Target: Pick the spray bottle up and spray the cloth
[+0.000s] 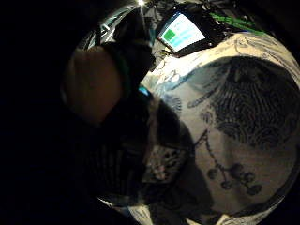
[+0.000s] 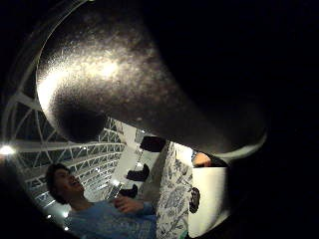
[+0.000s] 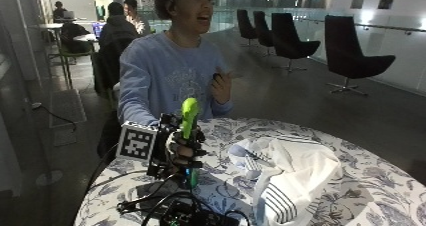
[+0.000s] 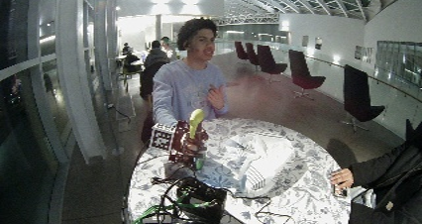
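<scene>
Right, biggest first: I see 1 round table w/ a white-and-blue floral tablecloth [image 3: 373, 181], person in a light blue sweatshirt [image 3: 163, 78] seated at its far side. On the tabletop lies 1 crumpled white cloth w/ dark stripes [image 3: 293, 176], roughly mid-table, just beside the gloved hand but not touching it as far as I can tell. Near the table's front edge sits a black electronics box w/ a lit screen [image 4: 201, 199], cables around it.

Black-gloved right hand [image 3: 181, 148] has its fingers curled round the neck of 1 bright green plastic spray bottle [image 3: 189, 117], held upright; the green head sticks up above the hand, lower body [image 3: 192, 177] shows below it, close over the tablecloth. Can't tell if it touches the table. Thumb-side palm view is mostly filled by the bottle's dark rounded surface [image 2: 124, 74].

Bare left hand [image 3: 221, 86] is raised in front of the chest, fingers relaxed, holding nothing.
</scene>
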{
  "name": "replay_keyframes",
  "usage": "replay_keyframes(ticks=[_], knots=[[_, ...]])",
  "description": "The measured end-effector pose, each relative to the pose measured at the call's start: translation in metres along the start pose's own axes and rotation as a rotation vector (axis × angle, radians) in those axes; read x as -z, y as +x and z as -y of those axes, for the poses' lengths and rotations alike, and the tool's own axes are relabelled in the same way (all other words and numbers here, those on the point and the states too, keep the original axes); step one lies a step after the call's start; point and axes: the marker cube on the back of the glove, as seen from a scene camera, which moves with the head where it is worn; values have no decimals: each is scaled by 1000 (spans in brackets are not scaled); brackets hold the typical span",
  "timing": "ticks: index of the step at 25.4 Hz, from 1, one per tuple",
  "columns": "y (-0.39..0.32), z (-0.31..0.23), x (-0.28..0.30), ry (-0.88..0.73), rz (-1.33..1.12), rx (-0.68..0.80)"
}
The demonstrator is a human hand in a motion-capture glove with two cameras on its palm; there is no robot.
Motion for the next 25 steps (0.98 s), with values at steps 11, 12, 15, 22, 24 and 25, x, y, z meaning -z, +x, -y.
replay_keyframes(ticks=[11,12,15,22,24,25], knots=[[-61,-31,2,-445,131,40],[-64,-35,1,-482,149,25],[-70,-46,-5,-564,211,-24],[-81,-52,-25,-660,273,-75],[-86,-50,-30,-683,265,-77],[-88,-49,-33,-695,262,-80]])
